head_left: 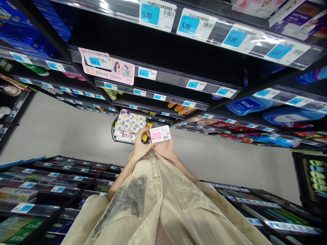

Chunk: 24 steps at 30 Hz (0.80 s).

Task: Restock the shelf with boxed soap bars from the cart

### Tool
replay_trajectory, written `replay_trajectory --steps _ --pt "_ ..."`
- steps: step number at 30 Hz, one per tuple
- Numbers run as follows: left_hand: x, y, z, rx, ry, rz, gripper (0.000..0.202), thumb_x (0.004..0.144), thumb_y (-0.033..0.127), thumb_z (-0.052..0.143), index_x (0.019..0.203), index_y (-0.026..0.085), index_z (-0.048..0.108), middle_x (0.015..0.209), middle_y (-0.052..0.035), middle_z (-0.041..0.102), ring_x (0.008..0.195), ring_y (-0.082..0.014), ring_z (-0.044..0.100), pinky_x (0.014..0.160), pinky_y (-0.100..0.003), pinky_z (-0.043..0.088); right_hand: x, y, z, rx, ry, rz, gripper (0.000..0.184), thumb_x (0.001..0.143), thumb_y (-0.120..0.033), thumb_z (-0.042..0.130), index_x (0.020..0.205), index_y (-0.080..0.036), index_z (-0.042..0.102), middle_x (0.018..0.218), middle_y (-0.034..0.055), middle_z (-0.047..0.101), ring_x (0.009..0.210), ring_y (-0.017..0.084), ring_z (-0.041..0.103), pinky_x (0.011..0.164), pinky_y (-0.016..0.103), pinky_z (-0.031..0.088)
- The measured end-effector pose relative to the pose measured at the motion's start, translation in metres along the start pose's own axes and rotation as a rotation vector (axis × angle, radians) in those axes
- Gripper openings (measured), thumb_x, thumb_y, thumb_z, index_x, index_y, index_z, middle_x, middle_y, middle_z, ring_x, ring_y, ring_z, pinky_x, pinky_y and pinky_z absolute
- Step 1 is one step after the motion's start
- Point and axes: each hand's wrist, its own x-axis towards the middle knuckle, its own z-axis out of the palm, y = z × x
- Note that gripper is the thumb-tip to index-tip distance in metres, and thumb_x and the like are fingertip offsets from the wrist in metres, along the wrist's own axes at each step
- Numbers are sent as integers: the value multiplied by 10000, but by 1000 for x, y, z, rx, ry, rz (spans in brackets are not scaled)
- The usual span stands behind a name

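A small white and pink soap box (160,133) is held in front of my body, its printed face with a barcode turned up toward me. My right hand (165,147) lies under and behind the box, gripping it from below. At the box's left end, my left hand (140,144) curls its fingers and thumb around the edge. Just beyond my left hand, a dark basket (112,131) is filled with several stacked soap boxes (130,124), mostly white and yellow, one with purple. Some yellow packs (149,126) show at the basket's right side, partly hidden by my fingers.
Ahead rises a tall shelf unit with price tags (195,25) along its edges and a pink sign (107,66). Blue bottles (249,105) stand to the right. Grey floor (217,160) runs along the aisle. Behind me are lower shelves (58,189) with boxed goods.
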Motion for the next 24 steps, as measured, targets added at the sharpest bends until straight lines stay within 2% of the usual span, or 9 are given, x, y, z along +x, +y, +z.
replay_trajectory --steps 4,11,16,19,21,24 --pt "-1 -1 0 2 -7 -20 824 807 419 939 1492 248 516 1506 -196 633 1424 -343 615 1118 -492 552 1 0 -1 1 8 6 728 858 -761 490 1355 -262 676 1070 100 828 822 311 674 772 449 525" --pt "-2 0 0 48 -12 2 739 841 331 895 1484 248 540 1515 -180 619 1390 -327 630 1096 -472 565 2 0 -8 4 12 -10 732 872 -770 495 1354 -252 683 1086 103 834 854 310 717 811 480 576" --pt "2 9 0 231 3 99 680 871 317 852 1474 231 551 1479 -170 642 1372 -325 623 1127 -505 540 6 6 -14 -25 19 -103 670 840 -738 609 1309 -270 703 1140 85 835 1070 350 744 982 567 586" --pt "5 13 3 381 41 226 662 886 315 834 1477 233 546 1472 -161 646 1388 -334 606 1168 -547 500 8 11 -13 -104 12 -168 659 775 -656 760 1309 -273 704 1250 94 810 1230 358 702 1076 565 558" --pt "6 12 5 436 60 287 676 893 311 814 1504 237 536 1477 -161 642 1386 -339 601 1171 -560 491 8 14 -10 -194 10 -236 696 713 -535 879 1334 -286 686 1336 89 775 1301 344 666 1119 530 536" --pt "6 7 7 422 61 277 738 888 351 820 1553 254 516 1479 -156 646 1390 -346 594 1174 -559 495 9 15 -5 -348 33 -357 860 594 -353 1002 1377 -326 648 1423 70 716 1334 319 638 1119 464 530"
